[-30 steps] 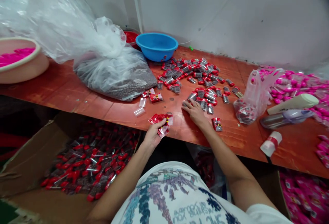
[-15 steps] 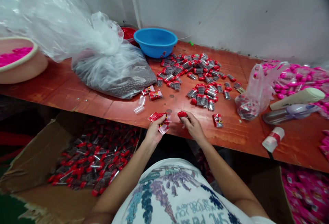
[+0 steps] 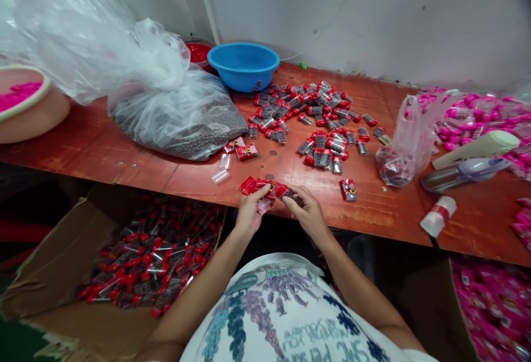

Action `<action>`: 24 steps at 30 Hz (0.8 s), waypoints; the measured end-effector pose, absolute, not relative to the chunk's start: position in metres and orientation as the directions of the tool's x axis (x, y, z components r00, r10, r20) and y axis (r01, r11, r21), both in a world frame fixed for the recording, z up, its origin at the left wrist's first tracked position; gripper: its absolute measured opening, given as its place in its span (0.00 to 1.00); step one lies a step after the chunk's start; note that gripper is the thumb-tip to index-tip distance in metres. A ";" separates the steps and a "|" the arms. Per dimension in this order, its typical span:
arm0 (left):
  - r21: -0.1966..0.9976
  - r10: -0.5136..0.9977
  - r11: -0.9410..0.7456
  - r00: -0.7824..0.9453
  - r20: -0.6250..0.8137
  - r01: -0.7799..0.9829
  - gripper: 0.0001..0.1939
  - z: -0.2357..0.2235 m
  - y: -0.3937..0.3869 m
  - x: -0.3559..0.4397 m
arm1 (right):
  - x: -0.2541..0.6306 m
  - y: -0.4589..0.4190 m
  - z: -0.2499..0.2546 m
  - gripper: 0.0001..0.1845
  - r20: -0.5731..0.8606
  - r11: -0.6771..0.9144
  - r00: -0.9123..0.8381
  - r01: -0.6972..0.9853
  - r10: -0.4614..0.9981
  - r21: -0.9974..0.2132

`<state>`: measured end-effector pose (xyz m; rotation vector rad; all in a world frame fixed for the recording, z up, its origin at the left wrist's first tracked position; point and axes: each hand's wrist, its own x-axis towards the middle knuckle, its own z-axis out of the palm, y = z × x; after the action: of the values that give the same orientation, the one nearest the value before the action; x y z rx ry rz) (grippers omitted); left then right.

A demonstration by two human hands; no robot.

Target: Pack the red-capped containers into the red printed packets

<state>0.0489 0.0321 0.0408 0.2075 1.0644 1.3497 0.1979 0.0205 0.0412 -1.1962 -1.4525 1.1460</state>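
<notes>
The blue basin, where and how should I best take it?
Probably by the near rim of the blue basin, from the front and above: the rim flares outward, the wall is behind, and red-capped bottles lie at its front right.

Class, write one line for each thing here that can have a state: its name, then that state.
Left hand, holding red wrappers.
Right hand, holding a red-capped tube.
Tubes on the table, loosely heaped.
Large plastic bag, gathered above dark contents.
Small plastic bag, upright, handles raised.
Cardboard box, open, holding tubes.
Blue basin, upright.
Cream basin, upright, holding pink pieces.
</notes>
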 end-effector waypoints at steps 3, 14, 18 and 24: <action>0.704 0.878 0.231 -0.168 -0.449 -0.672 0.13 0.046 0.032 0.050 | 0.198 0.018 0.044 0.18 0.093 0.118 -0.149 0.172 0.985 -0.978; 0.797 0.944 0.106 -0.192 -0.268 -0.595 0.13 0.052 0.028 0.061 | 0.196 0.011 0.043 0.16 -0.061 -0.057 -0.101 0.041 0.993 -0.998; 0.810 0.951 0.110 -0.176 -0.254 -0.577 0.14 0.054 0.027 0.061 | 0.198 0.010 0.046 0.14 0.042 0.049 -0.070 0.111 0.997 -0.993; 0.827 0.965 0.178 -0.071 -0.253 -0.533 0.12 0.059 0.024 0.059 | 0.204 0.015 0.046 0.16 -0.085 -0.089 -0.127 -0.025 0.988 -0.996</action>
<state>0.0588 0.0237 0.0588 0.5705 0.9882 1.3505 0.2041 0.0147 0.0462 -1.1884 -1.2358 1.3811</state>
